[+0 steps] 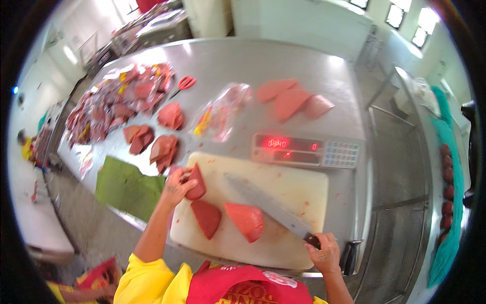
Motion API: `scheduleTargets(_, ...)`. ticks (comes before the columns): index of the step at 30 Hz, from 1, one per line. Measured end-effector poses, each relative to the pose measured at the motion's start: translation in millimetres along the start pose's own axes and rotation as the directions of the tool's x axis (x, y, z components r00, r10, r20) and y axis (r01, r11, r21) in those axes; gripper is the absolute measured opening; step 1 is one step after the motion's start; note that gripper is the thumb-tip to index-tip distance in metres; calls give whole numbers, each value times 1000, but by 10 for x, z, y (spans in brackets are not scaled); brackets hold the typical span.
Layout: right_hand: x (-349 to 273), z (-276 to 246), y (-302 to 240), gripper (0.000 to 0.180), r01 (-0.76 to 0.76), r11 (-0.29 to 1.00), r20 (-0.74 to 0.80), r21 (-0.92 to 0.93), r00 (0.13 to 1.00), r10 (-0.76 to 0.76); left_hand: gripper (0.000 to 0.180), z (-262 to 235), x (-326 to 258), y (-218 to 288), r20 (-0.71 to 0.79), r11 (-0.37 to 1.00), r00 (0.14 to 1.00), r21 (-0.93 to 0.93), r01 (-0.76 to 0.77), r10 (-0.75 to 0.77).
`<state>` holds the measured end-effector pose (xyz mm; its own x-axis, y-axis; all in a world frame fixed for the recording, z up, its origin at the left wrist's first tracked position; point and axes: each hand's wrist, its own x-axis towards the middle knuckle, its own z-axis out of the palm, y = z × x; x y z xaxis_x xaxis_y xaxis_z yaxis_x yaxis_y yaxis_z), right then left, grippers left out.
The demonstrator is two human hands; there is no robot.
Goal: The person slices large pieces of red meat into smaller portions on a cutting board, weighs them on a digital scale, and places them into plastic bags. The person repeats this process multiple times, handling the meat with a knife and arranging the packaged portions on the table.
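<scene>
My left hand is closed around a wedge of pink-red meat, which stands tilted at the left side of the white cutting board. My right hand grips the dark handle of a large knife. Its long, wide blade lies low across the board, pointing to the far left. Two more wedges rest between my hands: a darker meat piece near my left wrist and a lighter meat block beside the blade. The blade appears apart from the wedge in my left hand.
Beyond the board is a digital scale; pink meat slices lie behind it. Folded meat portions, plastic bags, red-handled scissors and a heap of bagged meat are farther left. A green sheet and a black handle flank the board.
</scene>
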<state>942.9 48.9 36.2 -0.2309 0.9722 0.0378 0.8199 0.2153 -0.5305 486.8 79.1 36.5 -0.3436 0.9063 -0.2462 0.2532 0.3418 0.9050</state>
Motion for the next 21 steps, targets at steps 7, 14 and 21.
scheduleTargets(7, -69, -53, -30, 34, 28, 999, -38, 21, 999, -27, 48, 40, -402, 10, -133, 814, 956, 564, -142, 260)
scheduleTargets(14, 110, -157, -139, 34, 96, 989, -62, 110, 994, -89, 93, 727, -1168, 6, -45, 679, 990, 731, -60, 136)
scheduleTargets(21, 1578, -344, -354, 28, 460, 887, -276, 51, 860, -430, 115, 745, -924, -186, -250, 942, 964, 334, 2, 87)
